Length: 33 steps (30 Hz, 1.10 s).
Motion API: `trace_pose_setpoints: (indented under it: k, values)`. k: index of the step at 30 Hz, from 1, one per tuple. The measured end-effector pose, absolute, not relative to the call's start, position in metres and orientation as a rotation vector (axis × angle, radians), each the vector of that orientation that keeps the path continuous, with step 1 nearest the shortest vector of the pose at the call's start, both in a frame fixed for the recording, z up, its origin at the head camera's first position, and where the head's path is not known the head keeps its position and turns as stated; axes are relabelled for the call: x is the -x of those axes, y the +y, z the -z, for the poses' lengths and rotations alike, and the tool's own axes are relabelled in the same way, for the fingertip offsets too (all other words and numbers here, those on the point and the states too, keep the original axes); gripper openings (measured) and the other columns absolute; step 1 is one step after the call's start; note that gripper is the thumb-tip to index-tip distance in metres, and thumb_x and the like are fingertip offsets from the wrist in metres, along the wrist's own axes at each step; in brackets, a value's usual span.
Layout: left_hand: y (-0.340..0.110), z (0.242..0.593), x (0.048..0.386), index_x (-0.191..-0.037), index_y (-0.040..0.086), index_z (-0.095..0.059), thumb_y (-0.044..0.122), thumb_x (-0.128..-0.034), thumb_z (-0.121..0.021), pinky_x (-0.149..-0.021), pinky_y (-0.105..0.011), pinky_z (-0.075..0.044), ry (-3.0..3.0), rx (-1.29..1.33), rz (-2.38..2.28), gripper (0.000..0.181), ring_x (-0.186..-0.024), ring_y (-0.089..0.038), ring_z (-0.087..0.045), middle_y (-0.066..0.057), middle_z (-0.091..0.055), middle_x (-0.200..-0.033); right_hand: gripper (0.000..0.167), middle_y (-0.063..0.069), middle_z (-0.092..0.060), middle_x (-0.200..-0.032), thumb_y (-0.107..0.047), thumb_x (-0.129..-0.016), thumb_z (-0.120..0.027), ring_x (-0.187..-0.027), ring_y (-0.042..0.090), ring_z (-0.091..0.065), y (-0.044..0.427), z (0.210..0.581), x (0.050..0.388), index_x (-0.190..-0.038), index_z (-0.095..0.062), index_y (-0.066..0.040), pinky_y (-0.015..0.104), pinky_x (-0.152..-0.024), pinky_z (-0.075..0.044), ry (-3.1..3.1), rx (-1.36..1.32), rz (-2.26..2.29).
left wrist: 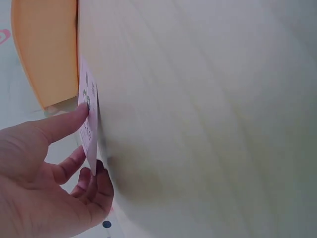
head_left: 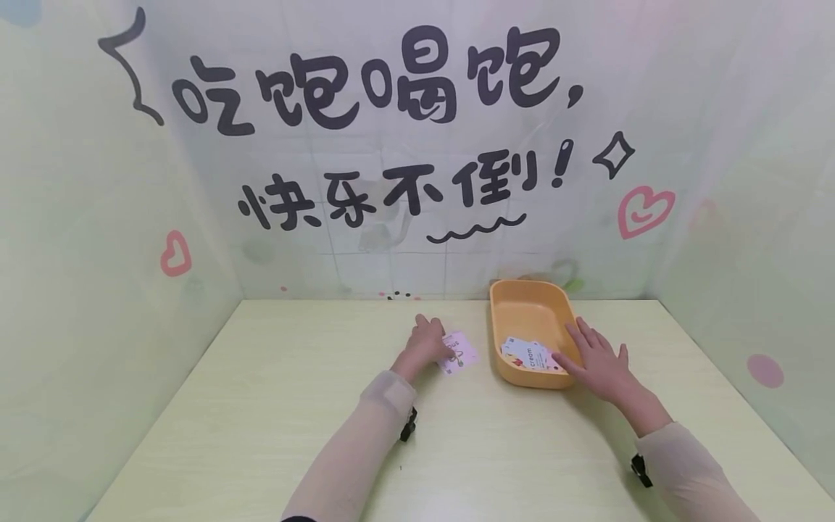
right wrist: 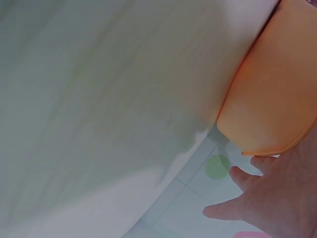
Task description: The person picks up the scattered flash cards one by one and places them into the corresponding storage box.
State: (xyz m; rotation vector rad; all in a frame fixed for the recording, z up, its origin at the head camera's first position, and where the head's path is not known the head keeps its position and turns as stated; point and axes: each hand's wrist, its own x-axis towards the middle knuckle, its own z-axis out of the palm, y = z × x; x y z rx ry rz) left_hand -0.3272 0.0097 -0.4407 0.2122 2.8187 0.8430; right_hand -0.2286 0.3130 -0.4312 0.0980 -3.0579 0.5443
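My left hand (head_left: 427, 342) holds a small pink card (head_left: 460, 353) with print on it, left of an orange tray. In the left wrist view the thumb lies on the face of the card (left wrist: 89, 124) and fingers are at its near edge. The card is at or just above the table; how much of it touches cannot be told. My right hand (head_left: 600, 364) is at the right side of the orange tray (head_left: 531, 379), fingers spread and fairly straight, touching its rim. Several printed cards (head_left: 530, 355), one reading "cream", lie in the near end of the tray.
The pale wood-grain table (head_left: 261, 435) runs back to a printed cloth wall (head_left: 365, 268) with large dark writing. Cloth walls also stand at left and right. The tray is near the table's back edge, right of the middle.
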Motion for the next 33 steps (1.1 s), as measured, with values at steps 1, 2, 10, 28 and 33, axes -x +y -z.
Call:
trace_pose_setpoints:
  k: [1, 2, 10, 28, 33]
  values:
    - [0.009, 0.441, 0.328, -0.111, 0.000, -0.058, 0.014, -0.0831, -0.079, -0.078, -0.032, -0.051, 2.811, -0.216, -0.871, 0.038, -0.090, -0.024, -0.051, -0.017, -0.048, -0.114, 0.086, 0.028, -0.013, -0.163, -0.059, -0.098, -0.047, -0.145, 0.054, -0.016, 0.313, 0.431, 0.229, -0.157, -0.021, -0.002, 0.087, -0.105, -0.003, -3.058, -0.098, -0.545]
    - [0.008, 0.440, 0.329, -0.112, 0.000, -0.059, 0.013, -0.0849, -0.076, -0.076, -0.031, -0.051, 2.806, -0.224, -0.890, 0.035, -0.087, -0.023, -0.053, -0.016, -0.052, -0.112, 0.086, 0.027, -0.013, -0.163, -0.058, -0.098, -0.047, -0.145, 0.054, -0.016, 0.313, 0.431, 0.228, -0.157, -0.021, -0.002, 0.087, -0.105, -0.003, -3.058, -0.098, -0.545]
    - [0.005, 0.432, 0.332, -0.113, 0.002, -0.062, 0.008, -0.0955, -0.060, -0.074, -0.028, -0.051, 2.739, -0.264, -1.038, 0.019, -0.084, -0.020, -0.058, -0.012, -0.066, -0.102, 0.085, 0.028, -0.012, -0.163, -0.056, -0.098, -0.048, -0.145, 0.054, -0.016, 0.313, 0.430, 0.228, -0.157, -0.020, -0.001, 0.087, -0.105, -0.003, -3.058, -0.104, -0.558]
    - [0.020, 0.406, 0.333, -0.113, -0.001, -0.059, 0.003, -0.0954, -0.054, -0.062, -0.021, -0.058, 2.645, -0.329, -1.480, 0.019, -0.083, -0.021, -0.064, -0.017, -0.065, -0.108, 0.084, 0.027, -0.013, -0.164, -0.055, -0.098, -0.049, -0.145, 0.054, -0.016, 0.314, 0.431, 0.228, -0.157, -0.021, -0.002, 0.087, -0.104, -0.003, -3.053, -0.104, -0.560]
    - [0.023, 0.398, 0.330, -0.115, 0.000, -0.059, 0.004, -0.0961, -0.054, -0.061, -0.020, -0.057, 2.702, -0.313, -1.489, 0.020, -0.083, -0.021, -0.065, -0.016, -0.065, -0.110, 0.087, 0.028, -0.013, -0.163, -0.059, -0.097, -0.047, -0.145, 0.054, -0.016, 0.314, 0.431, 0.228, -0.157, -0.022, -0.002, 0.087, -0.104, -0.002, -3.052, -0.109, -0.575]
